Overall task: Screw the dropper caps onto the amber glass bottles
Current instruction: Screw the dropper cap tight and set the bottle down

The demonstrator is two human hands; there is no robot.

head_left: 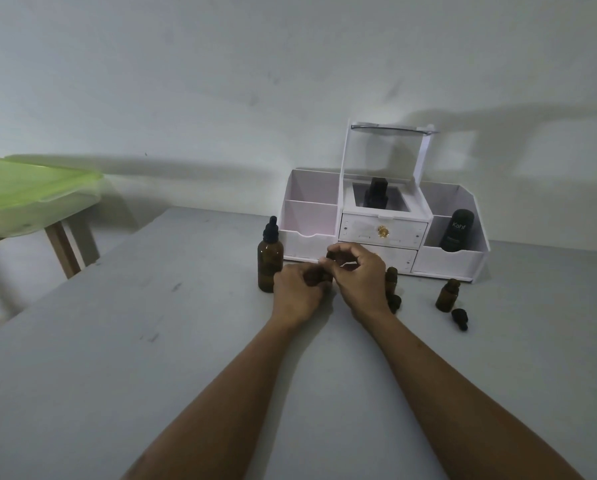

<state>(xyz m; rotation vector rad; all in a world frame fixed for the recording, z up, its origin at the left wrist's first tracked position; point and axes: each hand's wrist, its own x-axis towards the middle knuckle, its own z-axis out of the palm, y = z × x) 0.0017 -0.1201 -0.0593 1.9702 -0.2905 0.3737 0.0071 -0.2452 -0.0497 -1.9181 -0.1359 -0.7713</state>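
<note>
Under both hands lies the big grey table [151, 341]. Behind the hands stands a white organizer box [307, 242] with drawers, and a black Kahf bottle [458, 230] sits in its bin on the right-hand side. Far off past the left hand is a tub with a green lid [30, 188].

Just beside the left hand [298, 294] stands the tall amber bottle [270, 265], and its dropper cap is already on. The left hand's fingers are curled round a small amber bottle [319, 276], which is mostly hidden. The right hand [361, 278] is right next to it, and its fingertips seem to pinch a dark dropper cap [331, 254] over that bottle. I think the cap is being turned on now.

Right behind the right hand stands a second small bottle [391, 278] with a loose cap [395, 303] near it. Farther out on that side are a third small bottle [448, 295] and another loose cap [460, 318].

The cap could go on crooked if it is tilted, and then it would jam. The right wrist is close to the second small bottle, so a bump could knock it over and roll it away.
</note>
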